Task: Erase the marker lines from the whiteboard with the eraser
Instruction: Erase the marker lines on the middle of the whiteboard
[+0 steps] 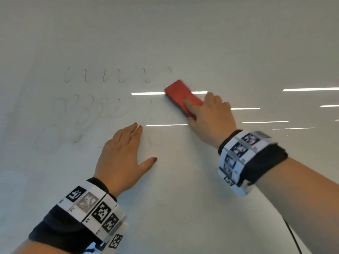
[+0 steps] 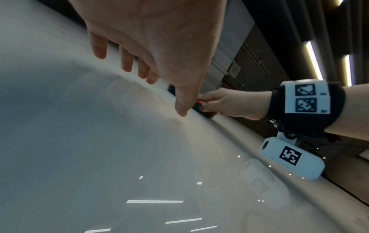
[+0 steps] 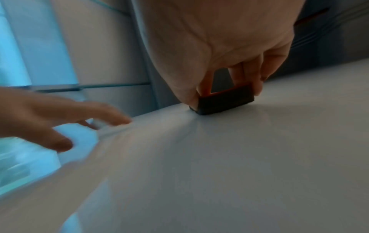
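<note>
A red eraser with a dark pad lies flat against the whiteboard, and my right hand grips its lower end between thumb and fingers. In the right wrist view the eraser's dark pad presses on the board under those fingers. Thin grey marker lines run in a row of hooks left of the eraser, with fainter loops and smudges below them. My left hand lies flat on the board, fingers straight, thumb spread, just below the loops.
Bright ceiling-light reflections streak the board's right side. A black cable hangs at the lower right. In the left wrist view the board's far edge meets a dark room with strip lights.
</note>
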Tool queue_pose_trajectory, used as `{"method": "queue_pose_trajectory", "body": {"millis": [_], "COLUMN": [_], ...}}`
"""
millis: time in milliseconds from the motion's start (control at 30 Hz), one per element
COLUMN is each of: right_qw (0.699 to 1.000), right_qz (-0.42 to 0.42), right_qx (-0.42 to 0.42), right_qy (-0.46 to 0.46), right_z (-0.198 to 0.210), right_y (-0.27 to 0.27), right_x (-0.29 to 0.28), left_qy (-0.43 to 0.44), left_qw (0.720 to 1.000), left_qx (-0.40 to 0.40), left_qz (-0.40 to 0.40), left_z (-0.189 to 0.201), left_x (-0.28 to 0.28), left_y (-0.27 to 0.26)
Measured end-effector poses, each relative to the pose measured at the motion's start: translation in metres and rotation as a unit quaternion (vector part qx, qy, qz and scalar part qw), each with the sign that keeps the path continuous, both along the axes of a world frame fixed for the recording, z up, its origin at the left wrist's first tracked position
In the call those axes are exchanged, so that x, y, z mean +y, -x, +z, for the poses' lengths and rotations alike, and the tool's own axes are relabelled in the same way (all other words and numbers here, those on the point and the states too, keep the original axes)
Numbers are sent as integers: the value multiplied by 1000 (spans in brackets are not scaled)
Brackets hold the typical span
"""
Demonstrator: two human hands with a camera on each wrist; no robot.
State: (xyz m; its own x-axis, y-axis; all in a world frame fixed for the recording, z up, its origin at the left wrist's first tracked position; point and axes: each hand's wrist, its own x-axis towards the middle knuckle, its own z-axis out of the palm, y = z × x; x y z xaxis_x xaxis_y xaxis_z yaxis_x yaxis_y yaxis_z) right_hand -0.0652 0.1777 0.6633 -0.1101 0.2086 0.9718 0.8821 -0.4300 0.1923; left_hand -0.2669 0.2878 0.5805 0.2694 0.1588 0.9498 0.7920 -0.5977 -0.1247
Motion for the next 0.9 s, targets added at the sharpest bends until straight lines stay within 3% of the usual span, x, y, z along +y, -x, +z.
{"method": "queue_pose_trajectory", "body": {"millis": [100, 233, 467, 633, 900], "right_qw": [997, 998, 999, 996, 997], "right_qz": [-29, -26, 25, 39, 2], "right_qx": [59, 51, -30, -50, 77], "right_qy": [-32, -35, 20, 63, -13], "right_z": [21, 19, -30, -64, -31], "right_y": [-15, 8, 63, 56, 45], "right_x": [-6, 8, 34, 26, 19], "left_qy": [11, 39, 36, 25, 17], "left_qw": [1000, 999, 999, 999, 1000], "left_qx": [-18, -21, -31, -24, -14], "left_qz": [13, 18, 2, 1, 1], "left_z": [3, 3, 1, 0, 1], "left_x": [7, 17, 20, 22, 24], "left_y": [21, 37, 35, 37, 38]}}
